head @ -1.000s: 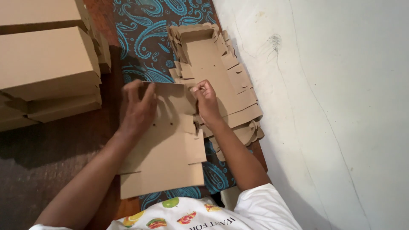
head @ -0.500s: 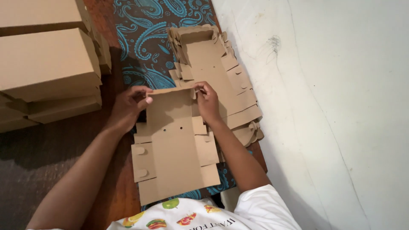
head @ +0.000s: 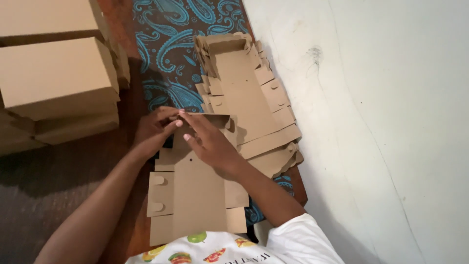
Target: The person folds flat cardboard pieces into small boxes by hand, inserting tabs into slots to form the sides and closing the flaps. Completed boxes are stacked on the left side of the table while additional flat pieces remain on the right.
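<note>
Since half a second ago both hands have come together at the far end of the flat cardboard sheet (head: 198,195), and the end flap there now stands raised where it lay flatter before. The left hand (head: 154,129) grips the flap's left corner, its fingers curled and closed on the cardboard edge. The right hand (head: 210,142) lies across the upper part of the sheet with its fingers spread flat, the fingertips pressing against the raised flap; it is not closed round anything, only pushing. The sheet lies lengthwise in front of the person, its near end reaching the white printed shirt (head: 220,249), with small side tabs showing on its left edge. Just beyond and to the right, touching the sheet's far corner, is a pile of unfolded cardboard blanks (head: 244,83), fanned out unevenly on a cloth with a blue paisley pattern (head: 166,34). To the left, well apart from the hands, stands a stack of folded cardboard boxes (head: 53,78) on the dark brown floor (head: 53,181). A pale wall (head: 381,122) runs along the right side, close to the pile of blanks.
</note>
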